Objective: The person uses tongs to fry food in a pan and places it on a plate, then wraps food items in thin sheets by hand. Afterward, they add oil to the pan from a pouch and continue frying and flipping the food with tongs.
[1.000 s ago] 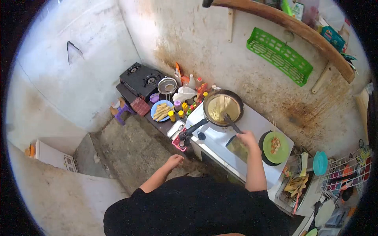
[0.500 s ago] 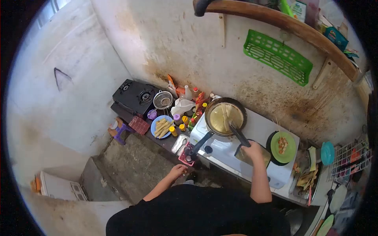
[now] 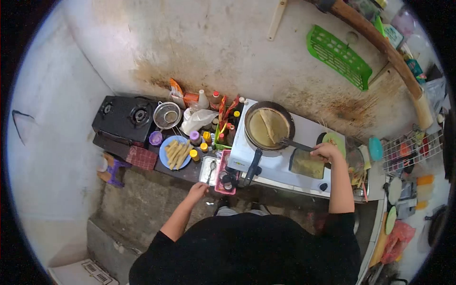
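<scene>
My right hand (image 3: 325, 152) is closed around the dark handle of a spatula (image 3: 297, 144). Its far end reaches over the rim of a frying pan (image 3: 251, 118) on the white stove. A long pale roll (image 3: 267, 124) lies in the yellowish oil there, close to the spatula's tip. My left hand (image 3: 198, 190), fingers curled, hangs by the counter edge just below a white tray (image 3: 204, 167). A spoon (image 3: 211, 172) lies in that tray, its handle end close to my fingertips; I cannot make out whether they touch.
A blue plate (image 3: 164, 155) of rolls stands left, with yellow-capped bottles (image 3: 194, 155) beside it. A pink basket (image 3: 222, 188) sits by the stove (image 3: 275, 168). The pan's handle (image 3: 253, 169) juts toward me. A strainer (image 3: 167, 115) and black stove (image 3: 121, 118) stand further left.
My view has shifted. My right hand has moved right, drawing the spatula back toward the pan's rim and holding it flatter. My left hand has moved from below the pink basket to the white tray.
</scene>
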Available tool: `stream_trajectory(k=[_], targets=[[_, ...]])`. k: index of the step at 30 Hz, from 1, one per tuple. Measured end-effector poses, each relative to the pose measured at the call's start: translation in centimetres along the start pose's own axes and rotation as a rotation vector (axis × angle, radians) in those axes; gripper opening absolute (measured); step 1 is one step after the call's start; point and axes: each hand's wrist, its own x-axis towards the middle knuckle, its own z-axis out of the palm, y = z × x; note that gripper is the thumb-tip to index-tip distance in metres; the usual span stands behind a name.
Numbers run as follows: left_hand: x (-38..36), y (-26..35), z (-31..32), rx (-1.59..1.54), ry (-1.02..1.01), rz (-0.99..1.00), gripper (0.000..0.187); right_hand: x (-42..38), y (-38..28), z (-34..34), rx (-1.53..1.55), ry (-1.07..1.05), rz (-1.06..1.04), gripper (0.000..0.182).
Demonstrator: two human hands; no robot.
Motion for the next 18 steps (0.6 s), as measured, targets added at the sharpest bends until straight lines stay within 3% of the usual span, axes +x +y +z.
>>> stream_trajectory(k=[3,8,10,18], targets=[[0.7,1.4,1.1,0.062,-0.080,0.021,0.017,0.0,-1.3,-0.2,0.050,-0.178,0.108,0.015],[-0.5,4.1,4.0,-0.006,-0.103,0.097,0.016,4.9,2.9,1.3,0.331,-0.341,0.134,0.029],[0.4,2.3,4.4,-0.037,-0.105,0.110,0.015,4.5,3.0,2.6,0.407,-0.388,0.102,0.027],[-1.4,2.8,4.0,-0.003,-0.067,-0.031,0.016,3.8,5.4,5.7,0.505,-0.260,-0.086,0.036]])
